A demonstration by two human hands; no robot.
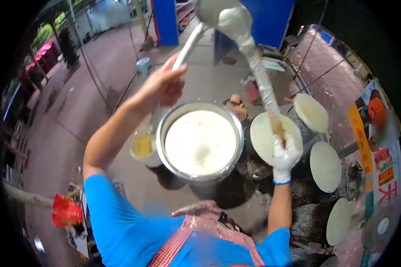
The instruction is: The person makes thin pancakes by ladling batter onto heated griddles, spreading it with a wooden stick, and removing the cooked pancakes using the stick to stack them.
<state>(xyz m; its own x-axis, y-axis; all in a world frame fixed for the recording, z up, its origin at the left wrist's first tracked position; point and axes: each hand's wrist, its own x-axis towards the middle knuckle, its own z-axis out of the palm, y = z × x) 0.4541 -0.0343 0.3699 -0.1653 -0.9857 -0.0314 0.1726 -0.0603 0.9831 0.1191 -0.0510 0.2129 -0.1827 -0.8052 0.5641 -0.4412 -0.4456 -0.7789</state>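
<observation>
My bare left hand (162,84) is closed around the white handle of a ladle (209,11), raised at the top of the view. My right hand (286,153), in a white glove, grips a long batter-coated stick (262,75). Thick white batter covers the stick's far end, which meets the ladle's round head; whether they touch firmly I cannot make out. Below and between my hands stands a wide metal bowl (160,153) holding pale batter (200,138). Under my right hand lies a round pale pancake (263,133).
More pale rounds (325,167) sit on dark griddles along the right. A container with something yellow (142,146) stands left of the bowl. Brown objects (237,107) lie behind it. A printed banner (381,178) hangs at far right, and a blue stool (143,66) stands farther off.
</observation>
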